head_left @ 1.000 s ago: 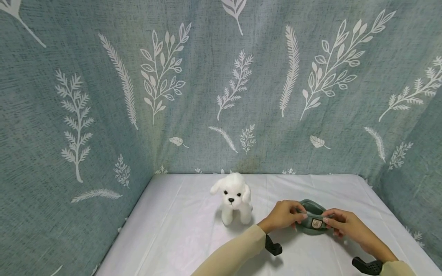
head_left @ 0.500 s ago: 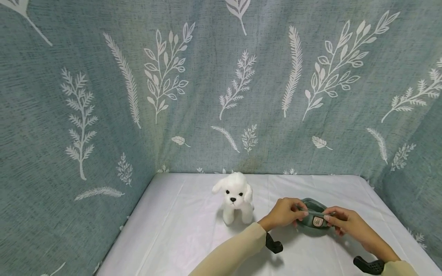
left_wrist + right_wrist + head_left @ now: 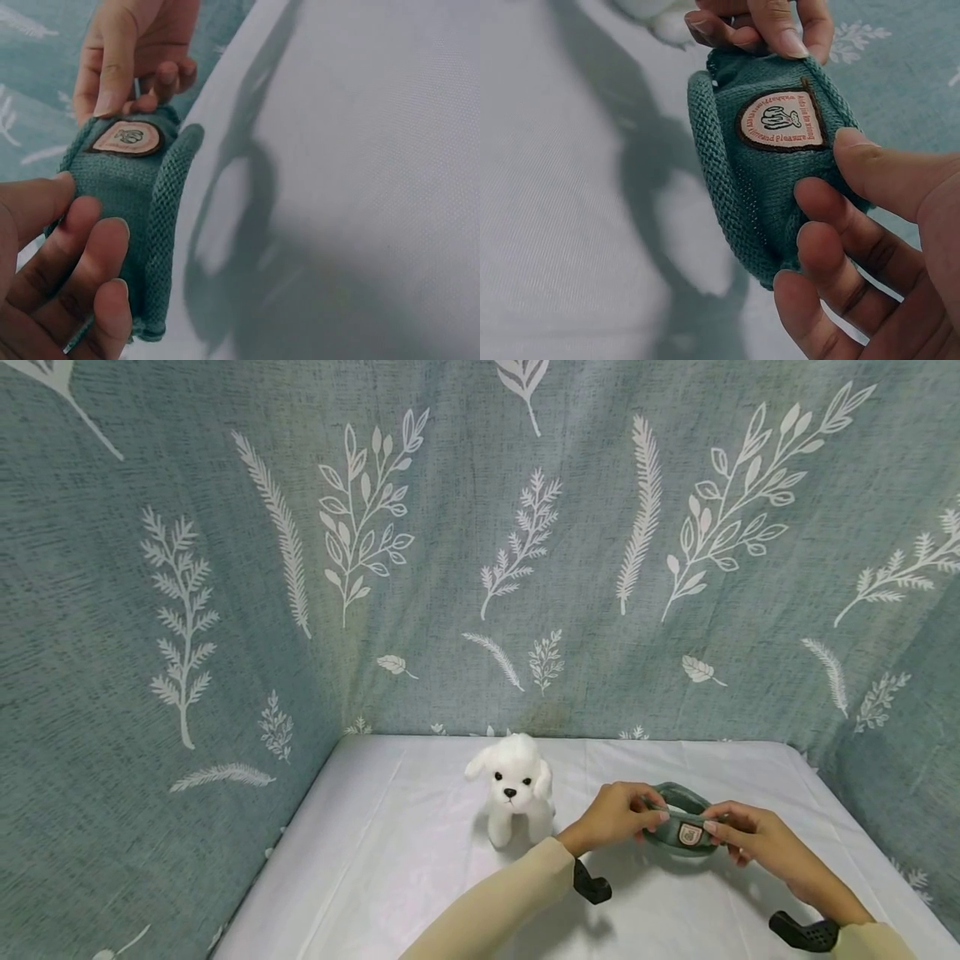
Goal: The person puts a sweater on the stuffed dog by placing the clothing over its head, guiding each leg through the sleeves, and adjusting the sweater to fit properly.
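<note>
A small teal knitted hat with an oval sewn patch hangs just above the white tablecloth, casting a shadow on it. My left hand pinches its left edge, with fingers and thumb curled on the knit. On the opposite edge my right hand does the same, thumb beside the patch. The hat is stretched between the two hands. A white plush dog stands upright on the cloth, left of my left hand and apart from it.
Teal fabric walls printed with white leaves close in the table at the back and on both sides. Black wrist mounts show under both sleeves. Bare cloth lies to the left of the dog and in front of it.
Both hands have risen slightly with the hat still held between them. The plush dog has not moved.
</note>
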The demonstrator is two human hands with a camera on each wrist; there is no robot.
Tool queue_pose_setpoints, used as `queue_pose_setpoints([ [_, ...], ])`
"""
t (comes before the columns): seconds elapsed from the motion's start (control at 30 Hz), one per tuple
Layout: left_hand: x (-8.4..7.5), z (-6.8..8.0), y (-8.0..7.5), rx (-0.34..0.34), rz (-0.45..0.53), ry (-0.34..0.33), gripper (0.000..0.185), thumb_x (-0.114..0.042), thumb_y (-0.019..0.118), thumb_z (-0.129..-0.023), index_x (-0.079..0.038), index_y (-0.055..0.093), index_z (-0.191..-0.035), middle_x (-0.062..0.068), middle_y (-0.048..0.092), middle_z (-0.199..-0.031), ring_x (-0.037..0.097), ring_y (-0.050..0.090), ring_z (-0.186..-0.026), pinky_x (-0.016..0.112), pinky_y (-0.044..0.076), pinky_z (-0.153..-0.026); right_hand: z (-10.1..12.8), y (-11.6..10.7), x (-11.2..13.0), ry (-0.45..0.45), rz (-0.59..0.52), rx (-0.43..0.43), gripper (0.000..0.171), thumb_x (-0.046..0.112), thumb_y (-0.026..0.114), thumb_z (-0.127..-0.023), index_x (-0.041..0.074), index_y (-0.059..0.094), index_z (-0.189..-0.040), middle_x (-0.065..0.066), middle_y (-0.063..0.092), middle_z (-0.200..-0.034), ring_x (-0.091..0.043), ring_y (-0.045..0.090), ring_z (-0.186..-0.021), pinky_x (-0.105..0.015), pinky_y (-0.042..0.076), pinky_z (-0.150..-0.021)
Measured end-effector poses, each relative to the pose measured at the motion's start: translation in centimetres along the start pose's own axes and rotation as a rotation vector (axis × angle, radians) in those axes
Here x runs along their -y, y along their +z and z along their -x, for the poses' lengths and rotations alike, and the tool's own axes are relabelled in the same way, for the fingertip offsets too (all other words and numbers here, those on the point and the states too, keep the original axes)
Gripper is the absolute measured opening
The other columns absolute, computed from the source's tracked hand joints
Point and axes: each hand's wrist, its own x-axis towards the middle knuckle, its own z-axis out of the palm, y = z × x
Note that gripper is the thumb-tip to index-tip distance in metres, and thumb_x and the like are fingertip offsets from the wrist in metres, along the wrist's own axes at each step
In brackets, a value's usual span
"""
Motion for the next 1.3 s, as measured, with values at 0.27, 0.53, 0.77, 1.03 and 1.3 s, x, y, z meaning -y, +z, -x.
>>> queue_pose_setpoints([
  [0.27, -0.6, 0.3, -0.5, -0.006, 0.021, -0.002, 0.012, -0.022, 0.072, -0.1, -0.016, 0.074, -0.11, 0.0, 0.072, -0.076, 0.028, 0.071, -0.063, 0.028, 0.056, -0.054, 0.1, -0.1, 0.9, -0.006, 0.002, -0.002, 0.045, 0.037, 0.065, -0.103, 0.002, 0.062, -0.13, -0.012, 0.067, -0.099, -0.025, 0.06, -0.072, -0.042, 0.056, -0.065],
  [0.53, -0.8, 0.5, -0.9, -0.013, 0.045, 0.017, 0.012, -0.023, 0.072, -0.099, -0.017, 0.075, -0.11, -0.003, 0.072, -0.076, 0.027, 0.07, -0.061, 0.041, 0.059, -0.059, 0.2, 0.0, 1.4, 0.013, -0.003, -0.006, 0.045, 0.038, 0.065, -0.102, 0.003, 0.062, -0.131, -0.012, 0.067, -0.098, -0.028, 0.06, -0.074, -0.042, 0.055, -0.065],
  [0.77, -1.0, 0.5, -1.2, -0.023, 0.064, 0.023, 0.01, -0.023, 0.073, -0.099, -0.018, 0.075, -0.108, -0.005, 0.072, -0.076, 0.033, 0.07, -0.064, 0.047, 0.06, -0.063, 0.2, 0.0, 1.8, 0.012, 0.009, -0.007, 0.045, 0.037, 0.064, -0.103, 0.002, 0.061, -0.132, -0.012, 0.066, -0.096, -0.026, 0.059, -0.074, -0.042, 0.055, -0.065],
  [1.03, -1.6, 0.6, -2.0, -0.023, 0.055, 0.048, 0.01, -0.023, 0.073, -0.099, -0.019, 0.075, -0.108, -0.003, 0.072, -0.077, 0.028, 0.07, -0.062, 0.046, 0.06, -0.064, 0.2, -0.1, 3.0, 0.001, 0.003, -0.008, 0.046, 0.039, 0.065, -0.102, 0.003, 0.062, -0.131, -0.013, 0.066, -0.095, -0.026, 0.059, -0.075, -0.043, 0.055, -0.066],
  [1.3, -2.5, 0.8, -3.0, -0.009, 0.043, 0.063, 0.012, -0.024, 0.072, -0.099, -0.018, 0.075, -0.11, -0.003, 0.072, -0.078, 0.013, 0.065, -0.056, 0.035, 0.058, -0.057, 0.3, -0.2, 3.9, -0.03, 0.001, -0.003, 0.044, 0.036, 0.063, -0.104, 0.002, 0.061, -0.132, -0.012, 0.066, -0.095, -0.027, 0.06, -0.075, -0.041, 0.055, -0.066],
])
